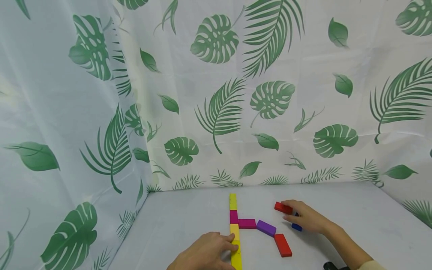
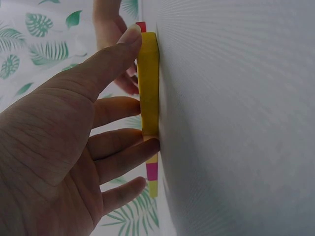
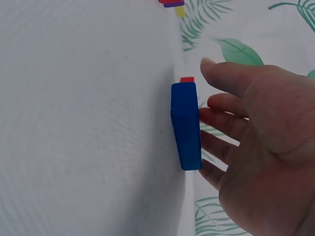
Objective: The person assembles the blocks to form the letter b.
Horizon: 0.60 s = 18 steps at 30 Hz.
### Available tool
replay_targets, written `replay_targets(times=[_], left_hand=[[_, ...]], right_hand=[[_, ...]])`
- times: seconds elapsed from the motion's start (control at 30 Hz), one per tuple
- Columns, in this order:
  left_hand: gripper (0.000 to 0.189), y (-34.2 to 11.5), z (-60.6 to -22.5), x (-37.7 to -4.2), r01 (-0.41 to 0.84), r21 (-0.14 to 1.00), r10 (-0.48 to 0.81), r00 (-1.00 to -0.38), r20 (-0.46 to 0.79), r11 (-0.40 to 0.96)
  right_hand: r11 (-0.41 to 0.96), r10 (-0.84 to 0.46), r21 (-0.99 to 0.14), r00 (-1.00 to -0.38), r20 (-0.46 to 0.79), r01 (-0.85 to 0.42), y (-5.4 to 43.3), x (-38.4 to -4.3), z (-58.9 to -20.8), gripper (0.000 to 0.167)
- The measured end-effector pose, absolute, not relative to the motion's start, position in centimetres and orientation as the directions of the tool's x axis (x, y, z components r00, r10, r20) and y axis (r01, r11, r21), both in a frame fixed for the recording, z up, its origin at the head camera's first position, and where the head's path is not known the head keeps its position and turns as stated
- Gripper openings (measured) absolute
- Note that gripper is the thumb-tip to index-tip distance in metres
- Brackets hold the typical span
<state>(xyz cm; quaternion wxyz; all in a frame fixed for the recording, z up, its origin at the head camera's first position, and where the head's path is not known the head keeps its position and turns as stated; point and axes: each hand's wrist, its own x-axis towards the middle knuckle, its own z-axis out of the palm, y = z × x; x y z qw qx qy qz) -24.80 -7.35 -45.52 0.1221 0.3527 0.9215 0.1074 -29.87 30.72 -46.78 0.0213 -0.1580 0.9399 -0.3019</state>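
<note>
left hand (image 1: 210, 250): fingers extended and slightly parted, tips resting on the line of blocks, thumb tip at the near end of the yellow block (image 1: 236, 258), which lies at the hand's 3 o'clock on the table.

right hand (image 1: 305, 216): fingers spread, thumb well apart from them. blue block (image 3: 188, 125) partly beneath it, at its 7 o'clock in the head view; upper red block (image 1: 282, 207) at its 10 o'clock, a fingertip over the edge. cannot tell whether that fingertip makes contact.

from the yellow block toward 12 o'clock, end to end: orange-yellow block (image 1: 234, 230), magenta block (image 1: 234, 216), pale yellow block (image 1: 233, 201). off this line at 3 o'clock: second magenta block (image 1: 247, 224), then tilted purple block (image 1: 266, 228). lower red block (image 1: 282, 245) sits between the purple one's 4 and 5 o'clock, slanting.

farther out: pale sleeve (image 1: 371, 265) at 5 o'clock, dark object (image 1: 330, 266) beside that forearm, cut off by the edge, unclear. white table (image 1: 168, 225) under everything; leaf-print sheet (image 1: 182, 56) behind, at 12 o'clock.
</note>
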Motion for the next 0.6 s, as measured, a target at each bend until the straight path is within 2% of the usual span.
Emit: replay_targets(times=[0.27,0.6], left_hand=[[0.056,-7.24,-45.45,-24.82,0.618,0.29,0.673,-0.724,-0.153,0.731],[0.052,-7.07,-45.47,-24.75,0.602,0.299,0.662,-0.73,-0.171,0.741]], right_hand=[[0.734,-0.395,-0.556,-0.911,0.115,-0.389,30.93,-30.23,-46.96,0.043],[0.742,-0.41,-0.539,-0.906,0.107,-0.399,30.88,-30.32,-47.23,0.038]])
